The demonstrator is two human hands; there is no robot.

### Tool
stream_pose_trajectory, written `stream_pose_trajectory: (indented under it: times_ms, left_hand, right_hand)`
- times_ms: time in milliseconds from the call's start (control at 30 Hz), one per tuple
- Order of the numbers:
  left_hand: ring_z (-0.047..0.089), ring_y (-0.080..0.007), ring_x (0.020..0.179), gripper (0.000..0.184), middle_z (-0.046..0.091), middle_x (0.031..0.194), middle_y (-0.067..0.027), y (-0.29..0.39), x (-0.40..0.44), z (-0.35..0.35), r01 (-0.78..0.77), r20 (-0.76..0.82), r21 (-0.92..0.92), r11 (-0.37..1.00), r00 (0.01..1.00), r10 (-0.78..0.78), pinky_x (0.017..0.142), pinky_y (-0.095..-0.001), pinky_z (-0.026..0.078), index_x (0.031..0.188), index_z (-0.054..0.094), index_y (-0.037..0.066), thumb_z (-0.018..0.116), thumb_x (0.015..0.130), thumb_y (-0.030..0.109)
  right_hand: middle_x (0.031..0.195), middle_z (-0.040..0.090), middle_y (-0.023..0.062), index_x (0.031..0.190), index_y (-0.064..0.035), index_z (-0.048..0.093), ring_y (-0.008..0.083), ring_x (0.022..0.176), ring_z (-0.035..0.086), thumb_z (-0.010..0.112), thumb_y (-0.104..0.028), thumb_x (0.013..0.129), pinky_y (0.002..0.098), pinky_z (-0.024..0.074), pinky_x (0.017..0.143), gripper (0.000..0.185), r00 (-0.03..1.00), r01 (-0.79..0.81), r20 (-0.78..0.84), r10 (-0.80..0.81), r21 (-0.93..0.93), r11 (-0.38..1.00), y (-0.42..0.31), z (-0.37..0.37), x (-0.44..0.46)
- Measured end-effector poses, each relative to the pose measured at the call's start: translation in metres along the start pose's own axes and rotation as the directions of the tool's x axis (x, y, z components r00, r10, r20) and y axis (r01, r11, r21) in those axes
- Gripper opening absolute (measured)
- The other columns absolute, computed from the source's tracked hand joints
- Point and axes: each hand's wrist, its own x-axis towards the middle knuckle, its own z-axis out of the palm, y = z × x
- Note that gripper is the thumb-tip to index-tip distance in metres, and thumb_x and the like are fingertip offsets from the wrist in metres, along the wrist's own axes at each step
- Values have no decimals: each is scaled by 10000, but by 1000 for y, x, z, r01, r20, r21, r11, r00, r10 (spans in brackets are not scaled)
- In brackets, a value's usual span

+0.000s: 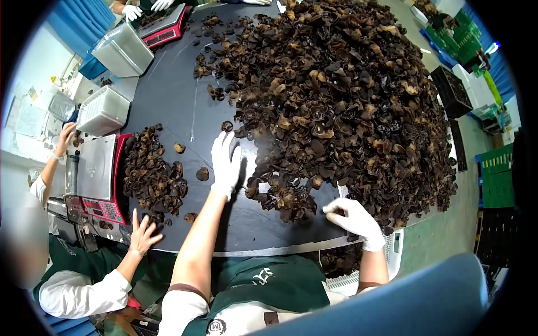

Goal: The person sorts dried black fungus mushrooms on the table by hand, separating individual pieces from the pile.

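Note:
My left hand [226, 165], in a white glove, lies over the dark table with fingers stretched out and holds nothing. Its fingertips come close to a single wood ear mushroom [227, 126]. At the front edge of the table, my right hand [356, 219], gloved too, has bent fingers with a gap between thumb and forefinger; nothing shows in it. To its left lies a small cluster of wood ear mushrooms [288, 199]. Behind both hands rises a large heap of dark brown wood ear mushrooms [336, 106].
A co-worker's bare hand [144, 234] rests beside a smaller mushroom pile [151, 173] and a red scale [96, 168] on the left. Clear plastic boxes [103, 111] stand behind it. Another gloved person works by a second scale [162, 35]. A white basket [395, 251] sits below the table's edge.

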Motion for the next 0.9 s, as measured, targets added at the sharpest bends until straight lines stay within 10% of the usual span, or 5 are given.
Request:
stream_pose_trajectory:
  times_ms: [200,467,700,833,900]
  left_hand:
    - [397,-392,1383,510,440,1505,-183,25,-2,21,-173,478,44,984,868,131,1143,-546,277,1424,525,169,562,955,364]
    - [442,-433,1314,483,450,1429,-231,78,-84,-28,-294,400,-203,934,846,353,1113,-515,366,1207,645,132,781,763,263]
    - [491,-422,1256,232,510,1374,-233,39,-122,-72,19,268,61,998,963,-35,1064,-490,393,989,667,86,696,763,131]
    - [507,-396,1253,280,511,1371,-221,27,-138,-92,141,237,70,988,959,-154,1077,-453,403,1131,654,68,624,854,46]
    - [512,-388,1250,292,513,1369,-216,26,-146,-92,154,230,42,987,960,-159,1074,-442,409,1152,651,68,607,866,28]
  right_hand:
    - [1228,622,138,1164,-116,661,344,1173,563,762,-191,780,450,441,1019,404,879,215,-313,-360,-413,885,-6,60,45]
    - [1364,550,158,1262,-101,627,401,1268,468,776,-213,755,510,362,1080,541,858,92,-355,-371,-605,791,-1,78,35]
    - [1413,527,57,1169,-160,667,384,1347,394,751,-297,780,590,260,1130,421,890,414,127,-438,-626,661,5,143,4]
    - [1259,612,30,1014,-180,695,362,1325,397,747,-306,789,597,226,1134,263,884,336,-116,-453,-516,788,15,128,6]
    - [1124,653,10,988,-154,689,295,1112,535,741,-193,780,507,364,1014,218,835,313,-261,-485,-498,808,7,111,22]
